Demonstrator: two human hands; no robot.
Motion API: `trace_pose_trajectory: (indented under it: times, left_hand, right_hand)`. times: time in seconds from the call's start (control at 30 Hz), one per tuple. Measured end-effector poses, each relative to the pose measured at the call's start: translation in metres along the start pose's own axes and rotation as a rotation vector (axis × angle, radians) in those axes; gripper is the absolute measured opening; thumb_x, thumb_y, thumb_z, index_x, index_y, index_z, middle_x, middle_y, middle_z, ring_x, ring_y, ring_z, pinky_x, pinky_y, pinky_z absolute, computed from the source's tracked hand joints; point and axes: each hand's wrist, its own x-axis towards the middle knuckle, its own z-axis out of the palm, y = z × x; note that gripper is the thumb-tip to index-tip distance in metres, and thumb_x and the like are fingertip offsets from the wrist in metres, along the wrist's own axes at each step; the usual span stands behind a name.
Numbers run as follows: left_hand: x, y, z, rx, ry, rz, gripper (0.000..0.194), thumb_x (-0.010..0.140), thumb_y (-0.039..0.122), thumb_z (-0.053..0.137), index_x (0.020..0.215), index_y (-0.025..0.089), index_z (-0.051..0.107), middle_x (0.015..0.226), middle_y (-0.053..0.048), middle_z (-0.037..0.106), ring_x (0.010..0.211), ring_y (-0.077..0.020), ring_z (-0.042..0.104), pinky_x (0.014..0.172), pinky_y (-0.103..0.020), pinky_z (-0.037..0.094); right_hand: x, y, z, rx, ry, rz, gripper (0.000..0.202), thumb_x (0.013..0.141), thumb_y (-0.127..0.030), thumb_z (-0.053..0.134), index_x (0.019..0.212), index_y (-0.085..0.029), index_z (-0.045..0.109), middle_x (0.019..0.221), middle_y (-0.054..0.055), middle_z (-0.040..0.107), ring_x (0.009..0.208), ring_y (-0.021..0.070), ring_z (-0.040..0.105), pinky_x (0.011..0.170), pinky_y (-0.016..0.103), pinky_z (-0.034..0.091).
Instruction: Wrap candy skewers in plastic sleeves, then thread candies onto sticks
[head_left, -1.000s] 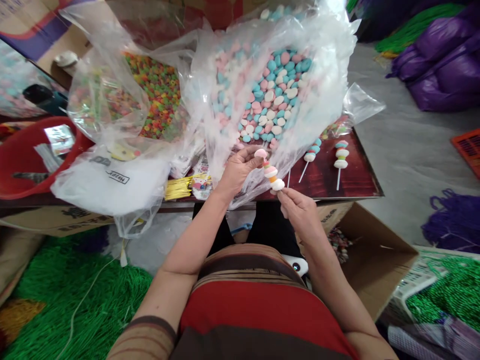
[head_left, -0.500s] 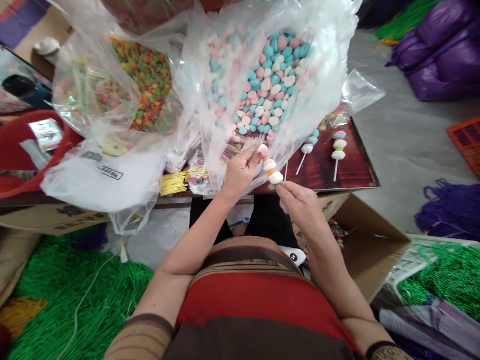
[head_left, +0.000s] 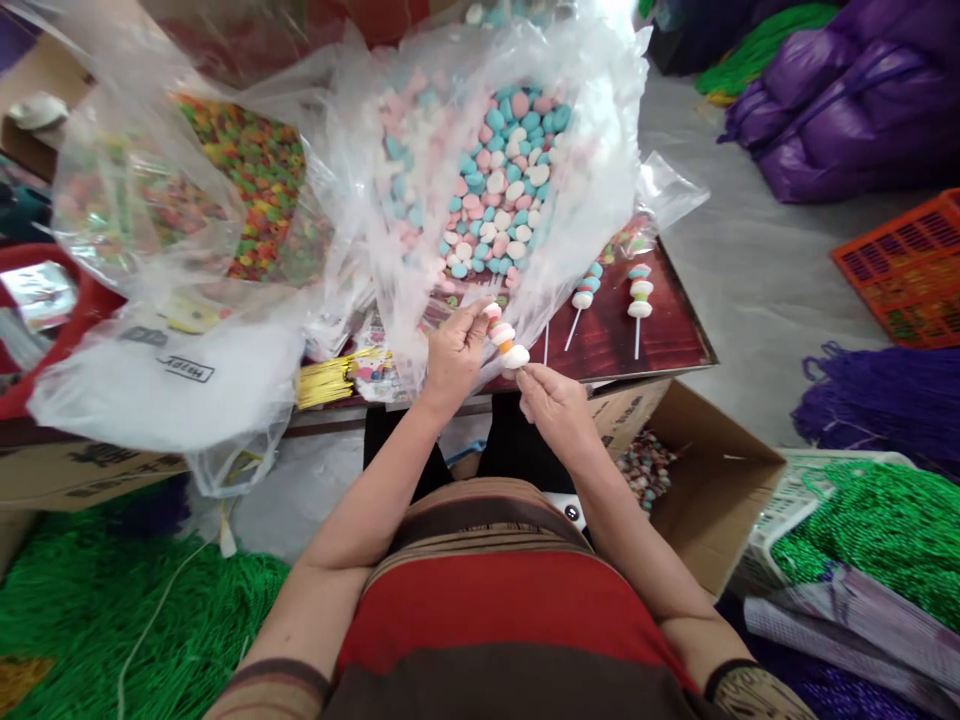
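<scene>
A candy skewer (head_left: 502,333) with pink, orange and white sweets is stretched between my two hands above the table's front edge. My left hand (head_left: 456,352) pinches its upper end, the fingers covering part of the top sweets. Below the lowest white sweet, my right hand (head_left: 556,402) is closed on the lower end, where the stick is hidden by the fingers. Just beyond my hands lies an open plastic bag of pink, blue and white candies (head_left: 495,215). Two more candy skewers, one mostly blue (head_left: 587,287) and one mostly white (head_left: 640,292), lie to the right.
To the left are a bag of colourful ring-shaped sweets (head_left: 266,190), a red basin (head_left: 64,285) and yellow twist ties (head_left: 326,380). A cardboard box (head_left: 709,480) holding finished-looking skewers stands below right, beside a crate of green strands (head_left: 877,540). An orange crate (head_left: 900,270) sits farther right.
The view has turned to the right, so the table's contents appear farther left. My left fingers now cover more of the skewer's upper sweets. Both hands keep their hold.
</scene>
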Motion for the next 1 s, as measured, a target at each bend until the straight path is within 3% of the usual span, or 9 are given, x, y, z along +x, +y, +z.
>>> trace_pose_trajectory:
  times: [0.17, 0.37, 0.57, 0.63, 0.73, 0.83, 0.93, 1.0]
  left_hand:
    - [-0.003, 0.003, 0.003, -0.098, 0.019, -0.003, 0.027, 0.098, 0.036, 0.065, 0.121, 0.029, 0.076, 0.122, -0.004, 0.078, 0.115, -0.0191, 0.069, 0.111, -0.033, 0.048]
    - [-0.006, 0.006, 0.002, -0.164, 0.018, -0.02, 0.02, 0.094, 0.034, 0.069, 0.112, 0.031, 0.078, 0.118, -0.003, 0.077, 0.114, -0.0208, 0.069, 0.114, -0.037, 0.048]
    - [-0.01, 0.014, 0.001, -0.193, -0.027, -0.046, 0.019, 0.094, 0.028, 0.068, 0.108, 0.031, 0.08, 0.119, -0.004, 0.077, 0.117, -0.0222, 0.069, 0.115, -0.038, 0.048]
    - [-0.008, 0.016, -0.004, -0.27, -0.043, -0.075, 0.024, 0.094, 0.029, 0.07, 0.116, 0.031, 0.078, 0.124, -0.004, 0.076, 0.119, -0.0214, 0.07, 0.114, -0.036, 0.049]
    - [-0.001, 0.015, -0.02, -0.307, 0.037, -0.131, 0.033, 0.094, 0.035, 0.071, 0.127, 0.031, 0.072, 0.129, -0.004, 0.074, 0.122, -0.0208, 0.069, 0.11, -0.035, 0.05]
    - [0.004, 0.004, -0.038, -0.215, 0.154, -0.139, 0.034, 0.095, 0.041, 0.069, 0.126, 0.028, 0.072, 0.125, -0.005, 0.075, 0.124, -0.0213, 0.068, 0.109, -0.035, 0.051]
    - [0.001, -0.011, -0.047, -0.138, 0.17, -0.123, 0.028, 0.096, 0.042, 0.067, 0.117, 0.025, 0.075, 0.115, -0.006, 0.079, 0.117, -0.0207, 0.071, 0.107, -0.034, 0.051]
    - [-0.003, -0.019, -0.049, -0.103, 0.159, -0.118, 0.024, 0.095, 0.039, 0.068, 0.111, 0.024, 0.077, 0.112, -0.006, 0.08, 0.112, -0.0203, 0.072, 0.105, -0.032, 0.051]
  right_hand:
    - [0.005, 0.017, 0.0, 0.02, 0.067, 0.0, 0.032, 0.094, -0.052, 0.059, 0.099, -0.021, 0.067, 0.055, -0.004, 0.058, 0.053, 0.0133, 0.048, 0.057, 0.026, 0.037]
    - [-0.001, 0.017, 0.003, 0.076, 0.204, 0.006, 0.038, 0.089, -0.058, 0.066, 0.082, -0.021, 0.064, 0.062, -0.003, 0.06, 0.05, 0.0097, 0.04, 0.049, 0.024, 0.031]
    - [-0.004, 0.01, 0.009, 0.406, -0.02, 0.18, 0.044, 0.083, -0.064, 0.07, 0.082, -0.021, 0.061, 0.049, -0.009, 0.044, 0.038, 0.0058, 0.025, 0.039, 0.023, 0.016]
    - [-0.001, 0.01, -0.002, 0.418, 0.018, 0.161, 0.042, 0.08, -0.061, 0.073, 0.081, -0.022, 0.061, 0.05, -0.009, 0.045, 0.038, 0.0054, 0.026, 0.039, 0.022, 0.016]
    - [0.008, 0.013, -0.032, 0.36, 0.278, 0.083, 0.032, 0.08, -0.051, 0.074, 0.084, -0.021, 0.064, 0.053, -0.008, 0.049, 0.04, 0.0056, 0.032, 0.039, 0.021, 0.019]
    - [0.023, 0.024, -0.065, 0.251, 0.516, 0.071, 0.025, 0.078, -0.041, 0.072, 0.089, -0.02, 0.068, 0.053, -0.006, 0.055, 0.039, 0.0061, 0.035, 0.04, 0.023, 0.02]
    - [0.043, 0.043, -0.088, 0.151, 0.577, 0.129, 0.022, 0.081, -0.039, 0.066, 0.092, -0.02, 0.067, 0.051, -0.005, 0.056, 0.036, 0.0084, 0.033, 0.041, 0.027, 0.018]
    - [0.056, 0.056, -0.1, 0.084, 0.538, 0.134, 0.018, 0.085, -0.038, 0.061, 0.092, -0.021, 0.065, 0.05, -0.003, 0.055, 0.036, 0.0105, 0.033, 0.043, 0.03, 0.02]
